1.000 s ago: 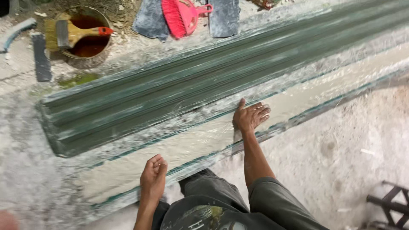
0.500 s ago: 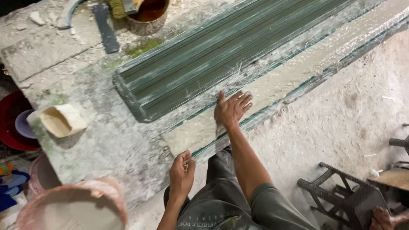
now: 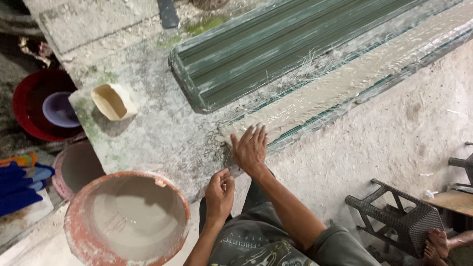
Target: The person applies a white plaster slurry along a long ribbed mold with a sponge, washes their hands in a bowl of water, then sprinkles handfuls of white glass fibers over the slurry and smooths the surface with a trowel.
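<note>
Fibre mat: pale glass-fibre strip (image 3: 345, 83), wet-looking, lying flat in the long mould along the near desk edge, its end just under the right hand.
Handling: likely light, limp and sticky, with loose strands that snag; best pressed flat with the palm or lifted by the frayed end, not pinched mid-length.
Right hand (image 3: 251, 148): fingers spread open, flat on the strip's end, gripping nothing.
Left hand (image 3: 219, 192): just off the desk edge, fingers curled with tips pinched together; whether they hold strands, I cannot tell.
Green mould (image 3: 276, 59): ribbed, stiff, lying just beyond the strip.
Desk (image 3: 162, 133): rough, crusted concrete; bare patch left of the hands, a cream cup (image 3: 113, 101) beyond.
Edges: desk corner sits by the left hand; a grey-filled bucket (image 3: 128, 216) stands right below it.
Room: open floor to the right; dark stool (image 3: 399, 216) well apart.
</note>
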